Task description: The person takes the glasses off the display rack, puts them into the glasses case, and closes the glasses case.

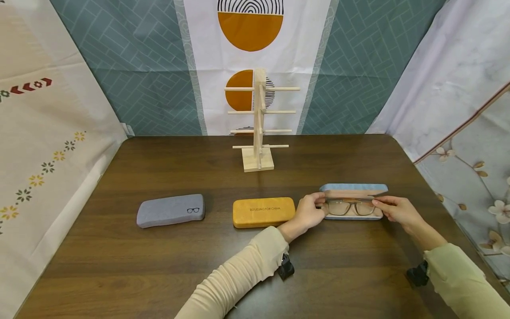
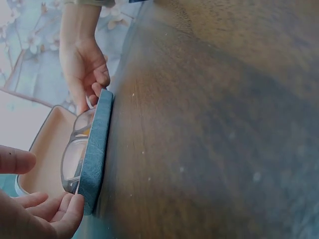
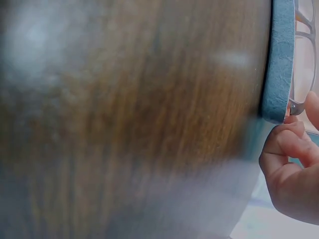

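Note:
A pair of glasses (image 1: 350,207) with a dark upper rim and clear lenses sits in an opened blue case (image 1: 354,187), its pinkish lining showing. My right hand (image 1: 398,212) pinches the right end of the frame between thumb and fingers. At the other end, my left hand (image 1: 308,213) is at the case's left side. In the left wrist view, that hand's fingertips (image 2: 74,204) touch the near left corner by the glasses, with one digit held well apart from them. The right hand (image 3: 294,164) is partly cut off in the right wrist view.
A closed yellow case (image 1: 263,213) lies just left of my left hand. Farther left is a closed grey case (image 1: 171,211) with a small glasses print. A wooden rack (image 1: 259,119) with several crossbars stands at the back of the brown table (image 1: 139,270).

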Demonstrator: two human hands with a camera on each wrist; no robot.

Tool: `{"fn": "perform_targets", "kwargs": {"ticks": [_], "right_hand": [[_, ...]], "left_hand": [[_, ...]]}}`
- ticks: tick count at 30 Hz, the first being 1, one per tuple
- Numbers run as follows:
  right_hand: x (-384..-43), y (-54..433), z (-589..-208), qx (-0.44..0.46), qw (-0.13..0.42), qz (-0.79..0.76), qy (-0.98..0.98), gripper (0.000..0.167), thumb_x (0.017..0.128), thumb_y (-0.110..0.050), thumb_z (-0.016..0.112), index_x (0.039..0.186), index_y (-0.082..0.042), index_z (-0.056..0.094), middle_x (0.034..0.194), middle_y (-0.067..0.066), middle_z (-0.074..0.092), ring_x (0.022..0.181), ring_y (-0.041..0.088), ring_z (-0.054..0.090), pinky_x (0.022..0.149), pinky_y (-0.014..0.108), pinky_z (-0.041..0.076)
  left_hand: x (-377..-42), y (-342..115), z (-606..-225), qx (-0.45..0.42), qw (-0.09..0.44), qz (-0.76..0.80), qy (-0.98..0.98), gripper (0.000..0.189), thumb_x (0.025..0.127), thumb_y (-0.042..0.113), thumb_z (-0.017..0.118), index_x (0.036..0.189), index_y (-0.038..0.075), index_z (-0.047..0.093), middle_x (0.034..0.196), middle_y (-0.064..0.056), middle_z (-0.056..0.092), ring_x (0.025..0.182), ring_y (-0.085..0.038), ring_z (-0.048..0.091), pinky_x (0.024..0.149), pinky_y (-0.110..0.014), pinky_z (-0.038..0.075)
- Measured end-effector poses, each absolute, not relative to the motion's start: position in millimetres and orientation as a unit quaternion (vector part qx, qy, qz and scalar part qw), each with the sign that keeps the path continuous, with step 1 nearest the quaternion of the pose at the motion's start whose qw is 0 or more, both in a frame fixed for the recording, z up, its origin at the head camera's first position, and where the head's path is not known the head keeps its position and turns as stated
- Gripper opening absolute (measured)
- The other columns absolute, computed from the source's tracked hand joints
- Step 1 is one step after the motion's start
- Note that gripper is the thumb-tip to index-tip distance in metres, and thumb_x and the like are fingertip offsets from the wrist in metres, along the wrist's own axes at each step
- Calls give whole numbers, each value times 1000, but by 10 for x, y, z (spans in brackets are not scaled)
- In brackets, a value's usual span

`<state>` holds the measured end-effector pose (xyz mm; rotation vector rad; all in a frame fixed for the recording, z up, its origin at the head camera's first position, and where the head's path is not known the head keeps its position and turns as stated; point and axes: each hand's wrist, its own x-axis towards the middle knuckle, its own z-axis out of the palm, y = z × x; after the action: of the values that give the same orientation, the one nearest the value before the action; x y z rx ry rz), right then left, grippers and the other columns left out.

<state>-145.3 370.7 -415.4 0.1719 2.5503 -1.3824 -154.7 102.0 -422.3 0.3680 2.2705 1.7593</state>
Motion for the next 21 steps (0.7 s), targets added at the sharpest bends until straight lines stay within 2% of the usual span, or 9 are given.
{"fn": "perform_targets", "kwargs": {"ticks": [6,11,15,19,21], "right_hand": [[-1477,3713,-4155,61,117,-451,883,57,93,-30,53,122,18,45,67,1,48,53,7,41,48,23,40],[-1439,3757,-4084,65,118,-465,875,58,92,-28,55,125,18,41,75,-1,55,62,7,50,53,25,46],[-1421,3790,-4034,78,113,-465,875,66,91,-36,54,127,17,37,82,-2,57,68,8,53,57,26,49],[-1409,3814,-4020,89,96,-452,882,71,91,-42,49,127,17,36,87,3,55,68,8,54,59,26,49],[-1404,3821,-4022,93,85,-451,883,72,92,-44,47,127,18,35,92,10,55,69,7,53,60,26,50]], "left_hand": [[-1571,1008,-4228,123,129,616,767,39,80,-1,59,119,-3,56,108,-12,61,96,-18,60,74,-15,47],[-1590,990,-4236,116,106,636,755,33,77,-5,62,110,-4,61,92,-10,63,78,-10,60,67,-15,48],[-1610,990,-4207,100,81,646,753,30,78,-5,61,108,-3,60,85,-8,61,70,-8,58,60,-16,48],[-1623,1003,-4187,77,64,646,757,28,80,0,63,108,0,60,85,-6,60,71,-9,58,58,-17,47],[-1628,1013,-4189,73,57,641,762,30,81,3,64,111,1,59,89,-6,59,75,-11,59,60,-18,48]]}}
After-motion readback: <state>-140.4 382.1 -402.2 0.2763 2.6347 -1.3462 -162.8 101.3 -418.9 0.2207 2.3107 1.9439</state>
